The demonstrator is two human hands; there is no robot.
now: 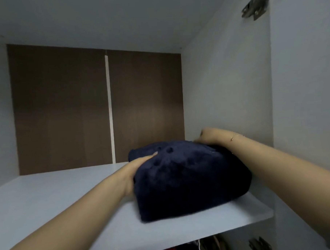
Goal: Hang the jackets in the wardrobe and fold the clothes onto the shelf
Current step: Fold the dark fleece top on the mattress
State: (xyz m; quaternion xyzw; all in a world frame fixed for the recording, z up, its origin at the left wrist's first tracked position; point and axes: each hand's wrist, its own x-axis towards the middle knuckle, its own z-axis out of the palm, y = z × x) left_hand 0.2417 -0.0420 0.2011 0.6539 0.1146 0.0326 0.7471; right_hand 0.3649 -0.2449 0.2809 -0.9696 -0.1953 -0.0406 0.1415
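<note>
Folded navy fleece bundle point(183, 178) sits on the pale shelf point(50, 196), at shelf's right end, close to wardrobe side wall point(225, 94). Left hand point(137, 167) grip curled round bundle's left edge, thumb on top. Right hand point(208, 137) on bundle's far top; fingers hidden, grip can't tell. Brown back panel point(65, 110) behind shelf.
</note>
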